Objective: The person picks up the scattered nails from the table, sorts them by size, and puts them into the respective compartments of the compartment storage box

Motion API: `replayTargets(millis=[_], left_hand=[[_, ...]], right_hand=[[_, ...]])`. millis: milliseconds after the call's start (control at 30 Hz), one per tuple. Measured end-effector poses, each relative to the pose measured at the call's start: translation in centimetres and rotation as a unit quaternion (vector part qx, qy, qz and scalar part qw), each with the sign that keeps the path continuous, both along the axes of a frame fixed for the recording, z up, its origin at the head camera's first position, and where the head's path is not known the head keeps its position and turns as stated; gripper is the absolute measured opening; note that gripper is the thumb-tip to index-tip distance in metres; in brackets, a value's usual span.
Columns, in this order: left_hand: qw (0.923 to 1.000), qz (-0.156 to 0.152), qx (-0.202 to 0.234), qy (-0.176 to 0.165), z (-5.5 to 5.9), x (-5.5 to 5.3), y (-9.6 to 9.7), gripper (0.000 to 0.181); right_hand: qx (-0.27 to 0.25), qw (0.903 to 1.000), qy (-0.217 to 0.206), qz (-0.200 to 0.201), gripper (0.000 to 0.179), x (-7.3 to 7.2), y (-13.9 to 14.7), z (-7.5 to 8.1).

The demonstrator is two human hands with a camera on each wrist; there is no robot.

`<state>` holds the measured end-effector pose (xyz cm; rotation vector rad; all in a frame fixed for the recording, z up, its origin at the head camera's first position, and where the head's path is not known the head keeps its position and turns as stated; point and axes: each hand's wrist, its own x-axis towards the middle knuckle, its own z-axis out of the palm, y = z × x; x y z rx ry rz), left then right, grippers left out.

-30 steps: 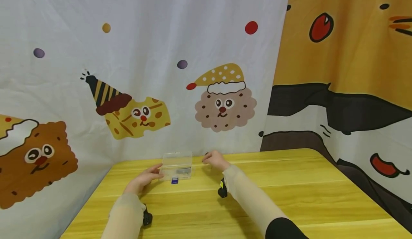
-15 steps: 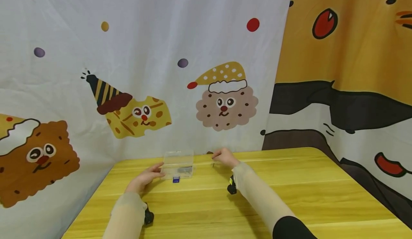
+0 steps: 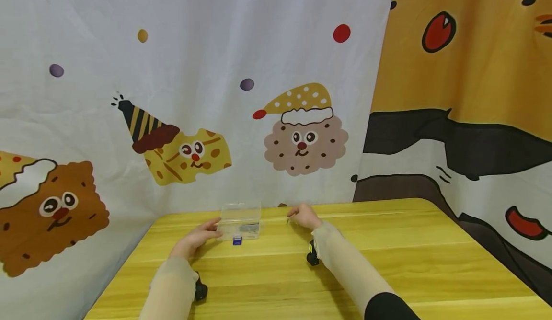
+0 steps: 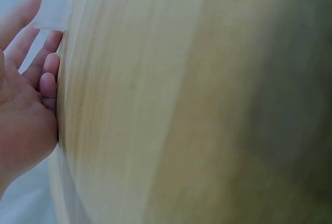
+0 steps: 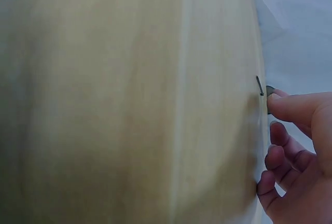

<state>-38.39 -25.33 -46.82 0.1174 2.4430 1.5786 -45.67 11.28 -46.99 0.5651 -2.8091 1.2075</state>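
My left hand [image 3: 196, 238] touches the left side of a clear plastic box [image 3: 230, 230] with a raised lid and a blue latch [image 3: 237, 240]. In the left wrist view the thumb [image 4: 23, 19] reaches in front of the box's end [image 4: 57, 3], and the lower fingers bend loosely. Right of the box, my right hand [image 3: 305, 216] hovers just above the table, thumb and forefinger together. A thin dark screw [image 5: 259, 85] shows at their tips in the right wrist view and appears pinched by its head end; the exact contact is hard to see. The other right fingers are curled.
The wooden table [image 3: 267, 272] ends at its far edge, just behind the box. A printed curtain [image 3: 194, 61] hangs behind it. Small grey pieces [image 3: 249, 229] lie inside the box; their kind is too small to tell.
My right hand has moved to the right, away from the box, and then lowered slightly. The thin screw has come into sight below its fingertips. The left hand stays at the box.
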Motion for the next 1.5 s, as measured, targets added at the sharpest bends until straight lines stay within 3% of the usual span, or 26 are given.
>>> replayTargets(millis=[300, 633, 1167, 1500], left_hand=[[1.0000, 0.005, 0.006, -0.005, 0.1, 0.2, 0.2, 0.069], [1.0000, 0.006, -0.001, 0.002, -0.1, -0.1, 0.0, 0.068], [0.9999, 0.008, -0.004, -0.009, -0.1, -0.2, 0.0, 0.071], [1.0000, 0.002, -0.009, -0.002, 0.0, -0.2, -0.1, 0.071]], right_hand=[[0.001, 0.9981, 0.038, 0.048, 0.022, -0.4, 0.5, -0.8], [0.021, 0.9994, 0.025, -0.005, 0.008, -0.3, -0.2, -0.8], [0.031, 0.9991, 0.030, -0.002, 0.009, 0.6, -0.2, -0.5], [0.041, 0.9983, 0.041, -0.001, 0.007, -0.1, -0.4, -1.3]])
